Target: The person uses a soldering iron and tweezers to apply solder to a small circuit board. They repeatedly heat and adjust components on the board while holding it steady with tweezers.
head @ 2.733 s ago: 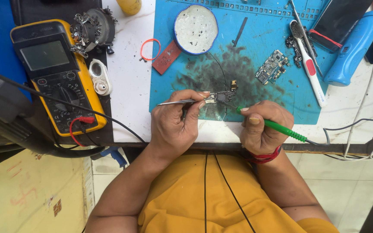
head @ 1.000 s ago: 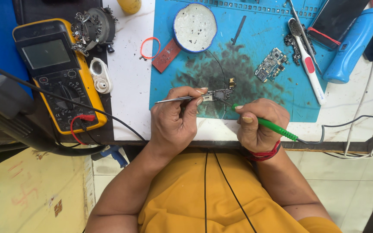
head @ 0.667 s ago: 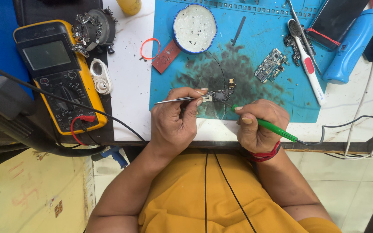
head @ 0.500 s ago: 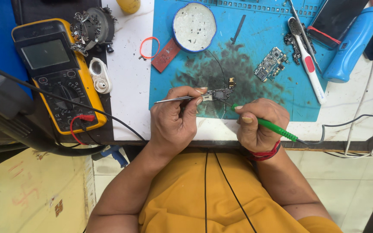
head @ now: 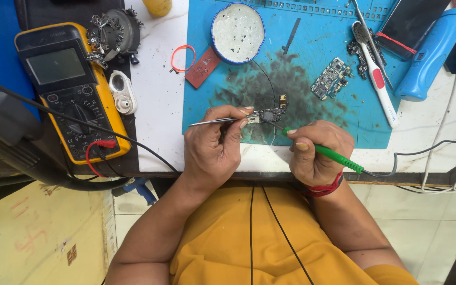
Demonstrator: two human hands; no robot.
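Fingers of left hand (head: 215,150) still pinch tweezers (head: 212,122); right hand (head: 315,153) still grips green iron (head: 339,157), unmoved.

Teal, yellow and green on white.
Teal mat (head: 312,47) smudged black at centre; yellow-and-black multimeter (head: 72,89) with grey screen and red lead; green-handled iron (head: 339,157); silver tweezers (head: 212,122); orange rubber band (head: 183,57); white toothbrush (head: 377,79) with red patch; blue cylinder (head: 433,53); mustard shirt (head: 270,237).

A: Single head view, straight down over the workbench, close; torso at near edge.
B: Faces far side: blue mat (head: 312,79) centre-right, multimeter (head: 72,89) left. No second view to overlap.
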